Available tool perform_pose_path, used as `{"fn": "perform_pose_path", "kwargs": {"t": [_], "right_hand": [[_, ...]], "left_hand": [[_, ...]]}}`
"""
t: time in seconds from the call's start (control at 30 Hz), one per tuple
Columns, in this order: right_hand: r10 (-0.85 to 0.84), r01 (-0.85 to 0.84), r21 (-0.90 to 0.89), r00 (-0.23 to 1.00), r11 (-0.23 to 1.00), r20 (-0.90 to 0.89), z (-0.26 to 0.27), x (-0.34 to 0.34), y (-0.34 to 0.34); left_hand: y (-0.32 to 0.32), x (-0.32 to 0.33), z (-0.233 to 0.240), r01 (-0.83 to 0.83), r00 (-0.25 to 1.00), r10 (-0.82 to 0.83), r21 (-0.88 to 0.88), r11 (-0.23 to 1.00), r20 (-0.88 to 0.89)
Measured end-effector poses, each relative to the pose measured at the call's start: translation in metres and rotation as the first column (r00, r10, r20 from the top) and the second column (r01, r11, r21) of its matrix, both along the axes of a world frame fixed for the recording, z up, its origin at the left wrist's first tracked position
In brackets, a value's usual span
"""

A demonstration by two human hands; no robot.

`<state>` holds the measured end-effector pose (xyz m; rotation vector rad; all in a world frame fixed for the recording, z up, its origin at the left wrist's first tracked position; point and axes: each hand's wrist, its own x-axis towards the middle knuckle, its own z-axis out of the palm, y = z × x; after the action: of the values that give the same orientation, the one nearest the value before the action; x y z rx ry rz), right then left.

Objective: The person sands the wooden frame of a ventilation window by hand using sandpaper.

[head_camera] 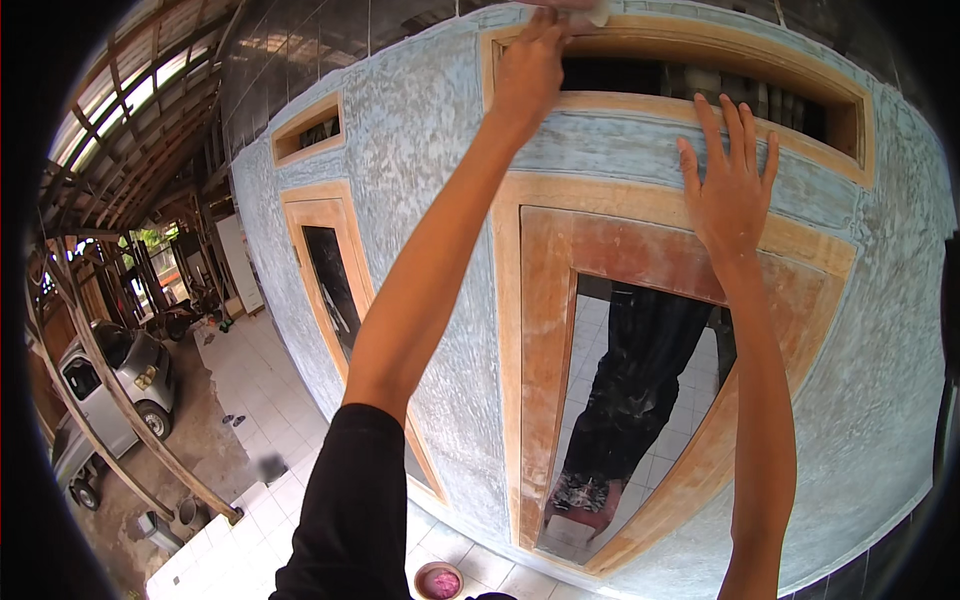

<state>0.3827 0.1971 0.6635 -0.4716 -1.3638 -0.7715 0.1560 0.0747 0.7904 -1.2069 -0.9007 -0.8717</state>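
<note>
My left hand [532, 71] reaches up to the top left corner of a wooden transom frame [750, 112]. It grips a pinkish, pale-edged pad or cloth [581, 9], blurred and cut off by the picture's top edge. My right hand [727, 172] lies flat and holds nothing, fingers spread upward over the transom's lower rail and the blue-grey wall strip [600, 142]. Below both hands is a wooden-framed window [637, 240] with patchy reddish-brown sash wood. Its dark glass [660, 390] reflects black clothing and white floor tiles.
A narrower wooden window [326, 240] and a small vent frame [307, 135] are set in the wall at left. A brown bowl [439, 581] with something pink inside stands on the tiled floor [487, 562]. Wooden posts [135, 420] and a silver vehicle [120, 375] are farther left.
</note>
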Motion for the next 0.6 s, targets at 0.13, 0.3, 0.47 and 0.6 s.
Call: {"fn": "perform_pose_path", "kwargs": {"t": [0.13,0.3,0.47,0.6], "right_hand": [[0.023,-0.021,0.049,0.999,0.999,-0.034,0.004,-0.005,-0.007],[0.007,-0.006,0.038,0.999,0.999,-0.036,0.000,-0.006,-0.004],[0.004,-0.004,0.037,1.000,0.999,-0.023,0.002,-0.003,-0.007],[0.022,-0.021,0.045,0.999,0.999,-0.030,0.002,-0.007,-0.010]], "left_hand": [[-0.028,-0.044,0.013,0.145,0.981,-0.145,0.006,0.989,0.131],[-0.015,0.006,0.004,0.087,0.964,-0.094,0.039,0.995,0.249],[0.000,0.023,0.000,0.108,0.994,-0.110,0.137,0.985,0.012],[-0.028,-0.011,0.014,0.091,0.973,-0.114,0.122,0.988,0.200]]}}
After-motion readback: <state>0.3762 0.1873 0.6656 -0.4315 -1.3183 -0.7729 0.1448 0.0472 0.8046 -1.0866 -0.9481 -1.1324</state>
